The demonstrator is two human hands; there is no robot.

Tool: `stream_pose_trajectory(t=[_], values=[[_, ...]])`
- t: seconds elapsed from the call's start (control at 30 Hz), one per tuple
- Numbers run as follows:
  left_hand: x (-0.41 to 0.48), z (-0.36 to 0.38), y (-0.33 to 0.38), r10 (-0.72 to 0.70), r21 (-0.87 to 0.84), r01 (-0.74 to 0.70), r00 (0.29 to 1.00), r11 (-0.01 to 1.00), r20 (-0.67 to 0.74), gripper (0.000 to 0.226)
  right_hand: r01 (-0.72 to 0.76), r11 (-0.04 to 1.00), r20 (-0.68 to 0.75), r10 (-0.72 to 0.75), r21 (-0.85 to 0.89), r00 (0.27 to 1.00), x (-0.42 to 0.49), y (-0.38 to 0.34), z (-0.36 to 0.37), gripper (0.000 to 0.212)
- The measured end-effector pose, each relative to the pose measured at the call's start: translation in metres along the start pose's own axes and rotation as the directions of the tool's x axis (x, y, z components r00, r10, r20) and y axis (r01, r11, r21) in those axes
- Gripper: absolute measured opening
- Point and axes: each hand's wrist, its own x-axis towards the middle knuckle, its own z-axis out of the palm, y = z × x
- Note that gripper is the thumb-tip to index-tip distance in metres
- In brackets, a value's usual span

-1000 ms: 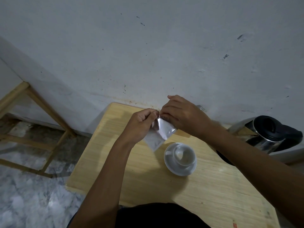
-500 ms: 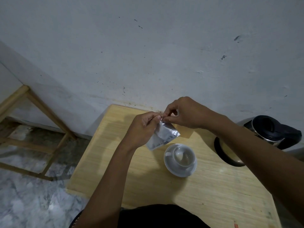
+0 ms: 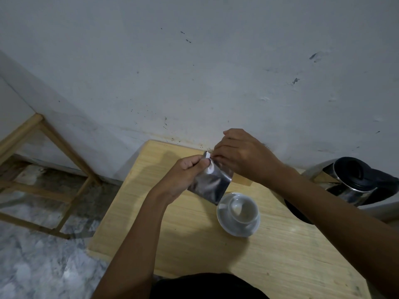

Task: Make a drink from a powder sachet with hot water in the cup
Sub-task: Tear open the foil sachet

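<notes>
Silver foil: the sachet (image 3: 210,184) hangs in the air over the tabletop (image 3: 194,244), held by its top edge between both hands. The left hand (image 3: 185,175) has a closed grip on the top corner, thumb against curled fingers. The right hand (image 3: 244,156) pinches the same edge just beside it, so the two grips almost touch. A small pale flap shows between them. It may be the start of a tear, but I cannot tell how far it runs.

From the grip, the sachet's long axis slants down and toward the person's right. Its lower corner points at the cup (image 3: 243,209), which stands upright on a saucer (image 3: 237,230) near that corner and below it. The sealed mouth points the other way — up toward the wall.

The step in hand looks like tearing across the top, along the short axis, with the hands pulling apart. After that the sachet would need tipping over, because its mouth now faces away from the cup. The right hand is the nearer one to the cup and to the kettle (image 3: 354,182), which stands further right.
</notes>
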Motion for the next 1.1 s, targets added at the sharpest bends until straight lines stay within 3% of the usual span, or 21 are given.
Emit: stream_pose_trajectory(t=[0.17, 0.4, 0.53, 0.73, 0.83, 0.93, 1.0, 1.1], values=[[0.006, -0.005, -0.004, 0.034, 0.047, -0.031, 0.997, 0.998, -0.074, 0.024, -0.004, 1.0, -0.033, 0.004, 0.006, 0.999, 0.002, -0.005, 0.002, 0.017], [0.008, -0.006, -0.017, 0.052, -0.026, -0.053, 0.998, 0.998, -0.031, 0.037, -0.022, 1.0, -0.16, 0.021, -0.003, 0.987, -0.019, -0.017, 0.015, 0.008], [0.008, -0.017, -0.029, 0.057, -0.118, -0.067, 0.994, 0.991, -0.088, 0.027, -0.084, 0.996, -0.27, 0.089, 0.03, 0.959, -0.029, -0.027, 0.01, 0.008], [0.01, -0.025, -0.03, 0.041, -0.103, -0.05, 0.996, 0.993, -0.083, 0.022, -0.251, 0.959, -0.297, 0.28, 0.132, 0.913, -0.047, -0.035, 0.017, 0.015], [0.008, -0.031, -0.037, 0.028, -0.142, -0.051, 0.986, 0.989, -0.165, 0.029, -0.373, 0.894, -0.377, 0.444, 0.249, 0.813, -0.055, -0.045, 0.016, 0.012], [0.003, -0.044, -0.043, 0.013, -0.165, -0.052, 0.973, 0.985, -0.23, 0.038, -0.54, 0.746, -0.374, 0.664, 0.391, 0.647, -0.065, -0.053, 0.011, 0.007], [0.001, -0.053, -0.048, -0.012, -0.146, -0.028, 0.963, 0.989, -0.27, 0.029, -0.658, 0.561, -0.272, 0.825, 0.503, 0.495, -0.071, -0.053, 0.009, 0.014], [-0.004, -0.061, -0.052, -0.058, -0.033, 0.05, 0.939, 0.998, -0.339, 0.023, -0.767, 0.233, 0.059, 0.941, 0.598, 0.332, -0.072, -0.047, 0.021, 0.01]])
